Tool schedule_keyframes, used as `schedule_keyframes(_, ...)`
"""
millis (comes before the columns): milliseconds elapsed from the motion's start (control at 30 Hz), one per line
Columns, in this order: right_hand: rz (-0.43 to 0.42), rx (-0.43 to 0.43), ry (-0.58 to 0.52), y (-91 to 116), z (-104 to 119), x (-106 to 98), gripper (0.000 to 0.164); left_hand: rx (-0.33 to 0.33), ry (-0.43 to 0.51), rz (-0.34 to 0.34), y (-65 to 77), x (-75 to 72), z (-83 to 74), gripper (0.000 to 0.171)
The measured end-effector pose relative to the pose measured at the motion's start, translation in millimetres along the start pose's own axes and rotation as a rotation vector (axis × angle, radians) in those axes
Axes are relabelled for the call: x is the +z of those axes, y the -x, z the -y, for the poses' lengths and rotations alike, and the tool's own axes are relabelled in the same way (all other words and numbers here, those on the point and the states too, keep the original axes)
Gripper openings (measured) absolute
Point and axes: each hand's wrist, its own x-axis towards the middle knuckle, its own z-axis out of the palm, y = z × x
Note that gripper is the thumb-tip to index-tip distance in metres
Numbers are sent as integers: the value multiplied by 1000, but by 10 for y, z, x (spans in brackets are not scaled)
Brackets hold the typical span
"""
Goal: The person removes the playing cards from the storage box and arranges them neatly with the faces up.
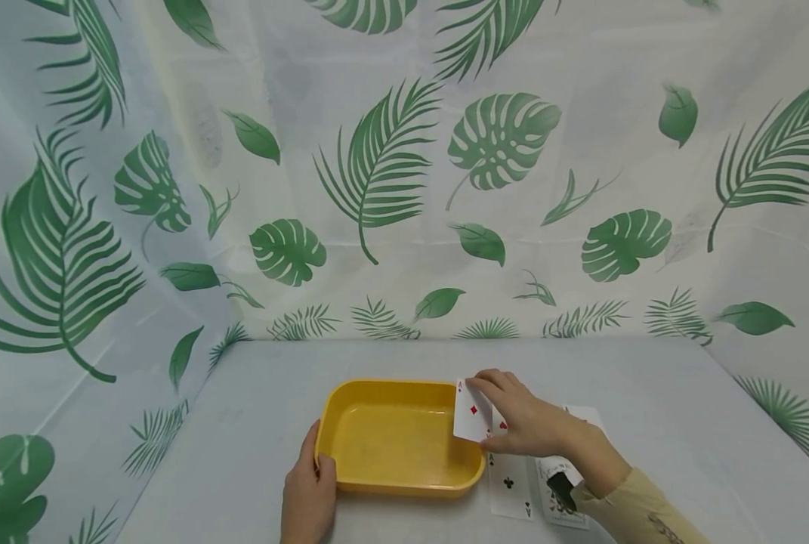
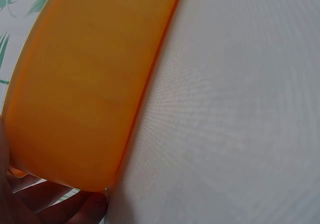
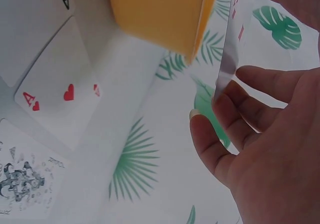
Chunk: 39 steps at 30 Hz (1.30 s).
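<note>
A yellow rectangular tray (image 1: 397,487) stands on the table. My left hand (image 1: 309,491) grips its left end, thumb at the rim; in the left wrist view the fingers (image 2: 90,206) reach round the tray's outer wall (image 2: 90,93). My right hand (image 1: 523,415) pinches an ace of diamonds (image 1: 472,419) between thumb and fingers, upright at the tray's right end. In the right wrist view this card (image 3: 232,43) is seen nearly edge-on. Beneath the right hand lie an ace of hearts (image 3: 65,88) and an ace of clubs (image 1: 509,491).
Right of the aces lies a joker card (image 3: 25,179), partly covered by the right arm in the head view. Another card (image 1: 588,414) shows behind that arm. A leaf-patterned sheet (image 1: 404,189) rises behind and beside the pale table (image 1: 241,453).
</note>
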Motion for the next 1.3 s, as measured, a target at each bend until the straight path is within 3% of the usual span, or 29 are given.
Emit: schedule_keyframes(1300,-13,22,-5,163,-154,44,90,8,5,2,-1,-4,4,57)
